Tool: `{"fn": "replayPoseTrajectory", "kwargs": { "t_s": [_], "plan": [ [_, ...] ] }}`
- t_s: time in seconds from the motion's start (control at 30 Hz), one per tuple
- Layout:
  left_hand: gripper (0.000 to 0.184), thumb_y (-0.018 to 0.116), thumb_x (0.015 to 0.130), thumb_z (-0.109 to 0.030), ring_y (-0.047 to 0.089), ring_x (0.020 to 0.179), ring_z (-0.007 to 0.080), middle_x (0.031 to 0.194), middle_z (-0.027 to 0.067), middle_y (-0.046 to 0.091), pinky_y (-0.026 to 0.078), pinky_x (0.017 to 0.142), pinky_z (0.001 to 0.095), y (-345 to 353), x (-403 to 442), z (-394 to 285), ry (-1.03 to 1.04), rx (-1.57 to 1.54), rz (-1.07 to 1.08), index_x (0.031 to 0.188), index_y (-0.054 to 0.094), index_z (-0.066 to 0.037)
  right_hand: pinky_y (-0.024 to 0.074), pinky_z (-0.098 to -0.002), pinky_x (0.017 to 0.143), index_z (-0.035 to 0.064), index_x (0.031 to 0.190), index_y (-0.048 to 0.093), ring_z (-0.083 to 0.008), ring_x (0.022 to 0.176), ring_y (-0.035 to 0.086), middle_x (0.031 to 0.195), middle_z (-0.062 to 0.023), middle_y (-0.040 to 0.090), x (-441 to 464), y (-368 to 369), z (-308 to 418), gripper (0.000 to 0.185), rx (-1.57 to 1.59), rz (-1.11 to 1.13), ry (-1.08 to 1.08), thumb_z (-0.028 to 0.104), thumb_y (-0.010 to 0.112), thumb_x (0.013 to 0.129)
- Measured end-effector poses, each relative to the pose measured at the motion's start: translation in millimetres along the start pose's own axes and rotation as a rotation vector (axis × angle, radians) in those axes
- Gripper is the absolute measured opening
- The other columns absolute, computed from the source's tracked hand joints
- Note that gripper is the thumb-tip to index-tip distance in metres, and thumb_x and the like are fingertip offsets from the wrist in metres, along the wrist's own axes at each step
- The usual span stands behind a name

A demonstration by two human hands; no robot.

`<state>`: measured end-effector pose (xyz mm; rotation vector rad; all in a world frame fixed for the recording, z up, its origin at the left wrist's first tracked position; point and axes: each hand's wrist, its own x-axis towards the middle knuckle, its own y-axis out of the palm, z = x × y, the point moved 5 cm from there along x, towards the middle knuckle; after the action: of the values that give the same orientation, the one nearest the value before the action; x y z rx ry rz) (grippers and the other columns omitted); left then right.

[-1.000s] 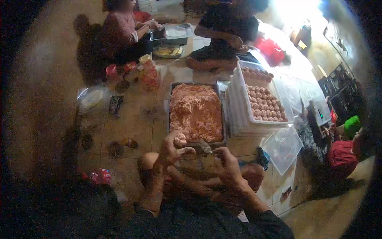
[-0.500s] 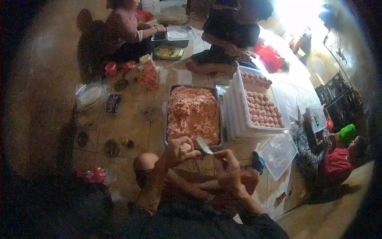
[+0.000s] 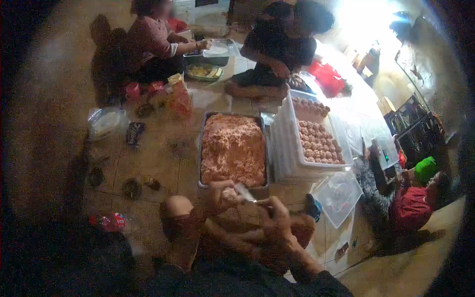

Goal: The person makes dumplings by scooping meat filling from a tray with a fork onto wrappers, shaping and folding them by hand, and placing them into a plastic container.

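My left hand (image 3: 213, 198) is closed around a small lump of pink minced mixture (image 3: 229, 193). In my right hand (image 3: 275, 215) is a short metal spreading blade (image 3: 244, 192), its flat tip touching or very near the lump. Just beyond my hands a dark rectangular tray (image 3: 200, 166) is heaped with the same pink mixture (image 3: 232, 148). To its right stands a stack of white plastic boxes (image 3: 284, 153); the top one holds rows of shaped balls (image 3: 319, 141).
A clear lid (image 3: 337, 198) lies right of my knee. A plastic bag (image 3: 106, 123), a dark packet (image 3: 134, 133) and a red-labelled bottle (image 3: 113, 222) lie leftward. Two people sit beyond the tray, near a bowl of yellow food (image 3: 204, 71); another in red (image 3: 413, 208) is at right.
The blade has moved left and down onto or beside the lump, and my hands are closer together. The whole view has shifted slightly.
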<state>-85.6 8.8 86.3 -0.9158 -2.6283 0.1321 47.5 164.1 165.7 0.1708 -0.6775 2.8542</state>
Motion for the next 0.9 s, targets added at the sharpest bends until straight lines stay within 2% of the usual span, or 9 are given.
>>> {"fn": "replayPoseTrajectory", "kwargs": {
  "t_s": [0.1, 0.2, 0.3, 0.4, 0.57, 0.63, 0.67, 0.77, 0.9],
  "plan": [
    [0.032, 0.088, 0.076, -0.023, 0.06, 0.063, 0.0126, 0.07, -0.0008, 0.064, 0.051, 0.061, 0.0303, 5.8, -3.9, 4.9, -0.18, 0.164, 0.027, 0.083, 0.064, -0.003, 0.0511, -0.0338, 0.07, -0.0013, 0.1, 0.06, -0.0169, 0.078, 0.062, 0.083, -0.014, 0.065, -2.1, 9.2, -11.2, 0.011, -0.009, 0.049, 0.039, 0.004, 0.066, 0.092],
    [0.031, 0.087, 0.075, -0.018, 0.06, 0.068, 0.0123, 0.08, 0.002, 0.066, 0.051, 0.064, 0.0298, 10.4, 2.5, -3.7, -0.146, -0.866, 0.193, 0.089, 0.064, -0.003, 0.0495, -0.0308, 0.069, -0.0018, 0.101, 0.06, -0.0137, 0.076, 0.059, 0.082, -0.0114, 0.063, 0.4, -5.1, -8.6, 0.011, 0.031, -0.061, 0.066, 0.003, 0.066, 0.093],
    [0.043, 0.085, 0.078, -0.021, 0.061, 0.091, 0.0139, 0.102, 0.0067, 0.063, 0.05, 0.08, 0.0311, 16.2, -3.1, -15.4, -0.085, -0.026, 0.105, 0.108, 0.061, -0.002, 0.0477, -0.0272, 0.067, -0.0014, 0.102, 0.06, -0.0098, 0.075, 0.056, 0.082, -0.008, 0.063, -6.3, 7.2, -10.4, 0.01, -0.005, 0.066, 0.011, 0.004, 0.064, 0.095],
    [0.043, 0.086, 0.079, -0.027, 0.06, 0.089, 0.0153, 0.097, 0.0063, 0.063, 0.05, 0.081, 0.0323, 11.5, -7.9, 3.2, -0.112, 0.014, 0.108, 0.106, 0.061, -0.004, 0.0482, -0.0274, 0.07, -0.0011, 0.103, 0.061, -0.009, 0.078, 0.056, 0.087, -0.0071, 0.063, -2.8, -7.7, -19.6, 0.01, 0.009, -0.014, 0.212, 0.003, 0.063, 0.095],
    [0.042, 0.085, 0.081, -0.03, 0.061, 0.085, 0.015, 0.091, 0.0055, 0.065, 0.051, 0.077, 0.0316, 19.9, -16.1, 23.2, -0.363, -0.059, 0.104, 0.105, 0.062, -0.003, 0.0494, -0.0295, 0.07, -0.001, 0.103, 0.061, -0.0114, 0.079, 0.06, 0.088, -0.008, 0.064, 1.9, -18.9, -11.5, 0.01, -0.037, -0.099, 0.061, 0.001, 0.062, 0.094],
    [0.037, 0.082, 0.084, -0.028, 0.061, 0.077, 0.0117, 0.084, 0.0042, 0.065, 0.051, 0.068, 0.0292, 13.4, -10.9, -8.8, 0.025, 0.029, 0.049, 0.101, 0.063, -0.002, 0.0501, -0.0303, 0.072, -0.0013, 0.103, 0.061, -0.0133, 0.081, 0.061, 0.088, -0.0089, 0.065, 0.1, -14.5, -3.2, 0.009, 0.006, -0.055, 0.15, 0.001, 0.062, 0.094],
    [0.037, 0.082, 0.084, -0.028, 0.061, 0.077, 0.0117, 0.084, 0.0042, 0.065, 0.051, 0.068, 0.0292, 9.6, -13.2, 19.5, 0.024, 0.026, 0.05, 0.101, 0.063, -0.002, 0.0501, -0.0303, 0.072, -0.0013, 0.103, 0.061, -0.0133, 0.081, 0.061, 0.088, -0.0089, 0.065, -2.8, -12.4, -10.2, 0.009, 0.004, -0.055, 0.152, 0.001, 0.062, 0.094],
    [0.041, 0.09, 0.07, -0.016, 0.058, 0.074, 0.0083, 0.096, 0.0024, 0.065, 0.048, 0.062, 0.0238, 18.4, -21.6, 106.2, -0.363, -0.308, 0.383, 0.1, 0.064, -0.007, 0.0507, -0.0309, 0.072, -0.0016, 0.102, 0.061, -0.0137, 0.081, 0.062, 0.087, -0.0102, 0.065, -5.8, -0.2, -22.2, 0.008, -0.021, 0.149, 0.084, 0.002, 0.061, 0.094],
    [0.042, 0.09, 0.075, -0.028, 0.059, 0.071, 0.0113, 0.082, 0.0032, 0.064, 0.05, 0.062, 0.0283, 13.8, -11.8, -4.9, -0.251, 0.003, 0.035, 0.096, 0.063, -0.004, 0.0497, -0.0303, 0.071, -0.0016, 0.101, 0.061, -0.0125, 0.079, 0.061, 0.083, -0.0093, 0.065, 3.1, -11.3, -11.7, 0.009, -0.027, 0.0, 0.166, 0.005, 0.063, 0.094]
  ]
}}
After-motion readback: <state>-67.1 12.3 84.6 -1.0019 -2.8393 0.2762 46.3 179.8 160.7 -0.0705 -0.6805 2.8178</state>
